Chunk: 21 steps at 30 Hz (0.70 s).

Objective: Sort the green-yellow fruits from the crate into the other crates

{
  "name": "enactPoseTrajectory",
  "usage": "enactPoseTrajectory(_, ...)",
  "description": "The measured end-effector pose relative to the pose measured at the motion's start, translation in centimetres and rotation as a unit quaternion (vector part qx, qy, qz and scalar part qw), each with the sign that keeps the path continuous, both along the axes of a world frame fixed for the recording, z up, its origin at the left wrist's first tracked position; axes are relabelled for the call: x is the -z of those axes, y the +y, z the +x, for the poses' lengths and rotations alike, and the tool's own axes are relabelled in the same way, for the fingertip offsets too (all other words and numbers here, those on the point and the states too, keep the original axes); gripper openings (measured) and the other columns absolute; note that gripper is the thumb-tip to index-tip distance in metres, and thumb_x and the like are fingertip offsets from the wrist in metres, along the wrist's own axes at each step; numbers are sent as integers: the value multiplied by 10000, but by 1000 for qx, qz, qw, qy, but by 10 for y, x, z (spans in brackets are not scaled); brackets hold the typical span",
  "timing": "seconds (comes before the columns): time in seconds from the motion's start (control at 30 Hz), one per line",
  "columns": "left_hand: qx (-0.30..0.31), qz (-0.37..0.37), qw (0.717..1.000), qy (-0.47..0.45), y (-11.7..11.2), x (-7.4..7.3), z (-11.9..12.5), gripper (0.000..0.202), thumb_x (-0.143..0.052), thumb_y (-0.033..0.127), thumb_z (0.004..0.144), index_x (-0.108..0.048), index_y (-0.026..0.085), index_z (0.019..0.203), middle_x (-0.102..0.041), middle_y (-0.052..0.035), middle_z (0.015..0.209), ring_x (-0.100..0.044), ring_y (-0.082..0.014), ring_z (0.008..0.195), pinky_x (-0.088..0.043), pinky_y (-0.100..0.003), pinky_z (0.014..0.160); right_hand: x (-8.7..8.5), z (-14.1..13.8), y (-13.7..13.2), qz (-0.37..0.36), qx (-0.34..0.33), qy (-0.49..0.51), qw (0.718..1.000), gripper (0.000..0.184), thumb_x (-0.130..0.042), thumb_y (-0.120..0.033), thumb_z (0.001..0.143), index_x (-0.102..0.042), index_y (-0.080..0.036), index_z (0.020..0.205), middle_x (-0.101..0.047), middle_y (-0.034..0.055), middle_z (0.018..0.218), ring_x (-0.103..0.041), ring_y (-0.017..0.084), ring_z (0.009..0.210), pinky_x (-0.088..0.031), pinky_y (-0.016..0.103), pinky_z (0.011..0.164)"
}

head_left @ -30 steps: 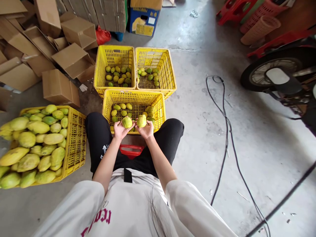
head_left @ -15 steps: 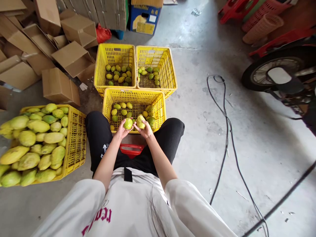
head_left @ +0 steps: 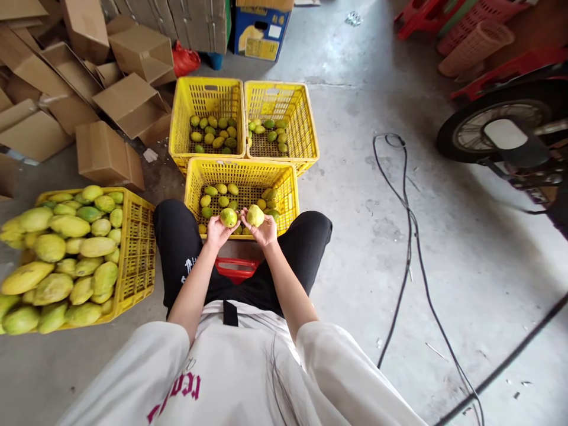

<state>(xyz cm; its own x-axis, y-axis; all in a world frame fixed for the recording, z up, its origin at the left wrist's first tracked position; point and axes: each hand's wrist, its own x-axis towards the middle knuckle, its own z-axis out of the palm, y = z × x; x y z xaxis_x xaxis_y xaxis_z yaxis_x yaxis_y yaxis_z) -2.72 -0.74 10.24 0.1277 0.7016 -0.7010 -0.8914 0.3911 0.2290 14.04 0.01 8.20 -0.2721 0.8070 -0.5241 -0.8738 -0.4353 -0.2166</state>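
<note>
My left hand (head_left: 218, 231) is closed around a green-yellow papaya (head_left: 228, 218), its rounded end facing up. In my right hand (head_left: 265, 229) sits a paler yellow papaya (head_left: 255, 216), with the fingers curled under it. Both fruits are held side by side, slightly apart, over the near rim of the front yellow crate (head_left: 242, 167). Inside that crate, several smaller-looking green and yellow papayas (head_left: 221, 189) lie in two groups, left and right. My hands and the held fruits hide part of its near side.
Two more yellow crates (head_left: 176, 118) with fruit stand behind the front one. A heaped crate (head_left: 135, 254) of papayas is at my left. Cardboard boxes (head_left: 104, 151) pile up beyond it. A black cable (head_left: 406, 201) lies on the floor at right, near a motorcycle wheel (head_left: 499, 121).
The right-hand papaya has been turned, so a paler, rounder side now shows. The left papaya has also tilted slightly. Both hands stay over the front crate.
</note>
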Motion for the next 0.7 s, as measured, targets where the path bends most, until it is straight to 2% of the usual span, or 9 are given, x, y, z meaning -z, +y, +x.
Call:
enactPoseTrajectory(0.1, 23, -5, 999, 23, 1, 0, 0, 325, -421, 306, 1098, -702, 146, 1133, -784, -94, 865, -779, -195, 777, -660, -294, 749, 2, -1, 0, 1, -12, -20, 1000, 247, -563, -294, 944, -645, -193, 1154, -815, 100, 1013, -794, 239, 1023, -706, 432, 912)
enactPoseTrajectory(0.17, 34, -25, 999, 30, 1, 0, 0, 283, -489, 348, 1095, -694, 159, 1142, -753, -67, 800, -753, -183, 697, -621, -249, 627, 5, -2, -1, -3, -24, -28, 999, 187, -602, -289, 961, -642, -217, 1130, -798, 47, 911, -794, 189, 899, -706, 323, 809)
enactPoseTrajectory(0.27, 33, -41, 998, 23, 1, -2, 0, 277, -501, 336, 1091, -681, 154, 1196, -749, -79, 818, -760, -191, 723, -591, -221, 573, 8, -3, -1, -14, -34, -32, 999, 184, -648, -249, 940, -644, -237, 1124, -777, 7, 861, -772, 147, 793, -671, 227, 689)
enactPoseTrajectory(0.4, 38, -37, 998, 17, 0, -4, -1, 308, -459, 320, 1098, -678, 146, 1228, -783, -110, 913, -747, -179, 713, -564, -212, 540, 11, -7, -1, -7, -33, -48, 998, 266, -665, -216, 907, -646, -266, 1168, -804, 12, 998, -765, 146, 792, -668, 244, 671)
enactPoseTrajectory(0.5, 33, -19, 999, 17, -2, -3, -2, 366, -448, 383, 1093, -693, 153, 1239, -780, -119, 921, -771, -213, 782, -596, -252, 598, 11, -9, -2, 6, -24, -66, 998, 360, -643, -190, 890, -627, -314, 1228, -799, -18, 1008, -767, 152, 818, -672, 268, 699)
enactPoseTrajectory(0.6, 15, 11, 1000, 6, -3, -1, -2, 461, -378, 403, 1078, -702, 156, 1293, -789, -150, 990, -798, -285, 999, -660, -359, 778, 11, -7, -2, -3, -8, -79, 997, 372, -609, -228, 899, -616, -306, 1263, -799, 5, 997, -772, 169, 851, -677, 299, 747)
enactPoseTrajectory(0.7, -1, 16, 1000, -3, -4, 1, -1, 496, -353, 317, 1038, -688, 133, 1354, -798, -178, 1072, -774, -325, 1158, -658, -470, 940, 11, -3, -2, 2, 3, -60, 998, 403, -551, -273, 875, -619, -272, 1272, -802, 57, 1051, -783, 242, 1033, -688, 476, 908)
